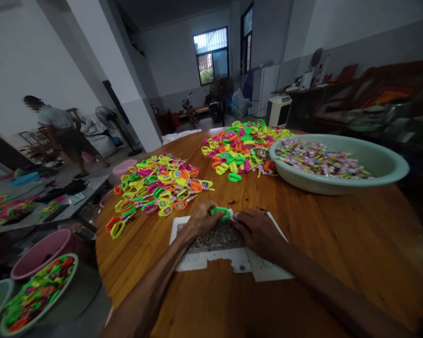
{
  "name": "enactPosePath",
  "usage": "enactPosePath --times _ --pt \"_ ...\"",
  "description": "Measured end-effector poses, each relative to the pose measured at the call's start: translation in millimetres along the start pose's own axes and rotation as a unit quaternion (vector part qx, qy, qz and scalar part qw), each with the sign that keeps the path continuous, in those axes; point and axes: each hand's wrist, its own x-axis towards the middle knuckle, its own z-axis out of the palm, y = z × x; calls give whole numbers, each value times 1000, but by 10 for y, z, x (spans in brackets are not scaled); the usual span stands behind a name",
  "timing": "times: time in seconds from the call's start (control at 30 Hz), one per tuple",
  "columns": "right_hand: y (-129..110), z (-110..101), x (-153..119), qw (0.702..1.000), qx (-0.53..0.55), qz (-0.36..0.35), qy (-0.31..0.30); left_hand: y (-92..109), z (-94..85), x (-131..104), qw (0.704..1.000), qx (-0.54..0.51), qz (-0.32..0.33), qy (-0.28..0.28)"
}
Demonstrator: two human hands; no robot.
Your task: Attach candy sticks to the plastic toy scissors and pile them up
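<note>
1. Printed paper [232, 263] under both hands; writing too small to read.
2. Left hand [202, 219] pinching one end of a small green piece [221, 213], fingers closed on it.
3. Right hand [255, 230] curled tight at the other end, touching the same green piece.
4. Green piece just above the paper, near the table's [338, 253] front middle.
5. Two big heaps of bright plastic rings: near heap [158, 185] to the left, far heap [241, 148] beside the bowl.
6. One pale green bowl [380, 166] at right, full of tiny wrapped bits.
7. Down left, a plate [38, 293] with more bright rings, and one pink tub [38, 253].
8. One person [61, 131] bending far off at left.
</note>
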Motion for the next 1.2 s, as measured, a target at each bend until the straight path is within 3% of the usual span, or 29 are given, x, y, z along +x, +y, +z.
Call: enactPosePath --times 0.1,0.3,0.5,0.77,1.2 --pt "-41 4 23 1000 -3 11 -4 13 -5 -45 1000 22 -1 -21" --pt "-23 47 11 999 -37 0 -4 38 1 -59 999 45 -5 -6" --pt "-64 104 -61 993 -116 -19 -17 100 -17 -87 996 77 -12 -44" --pt "-46 89 -92 995 -88 -40 -18 299 80 -152 962 270 -25 -18" --pt "27 91 -120 998 12 -2 69 265 64 -120 980 194 16 -38"
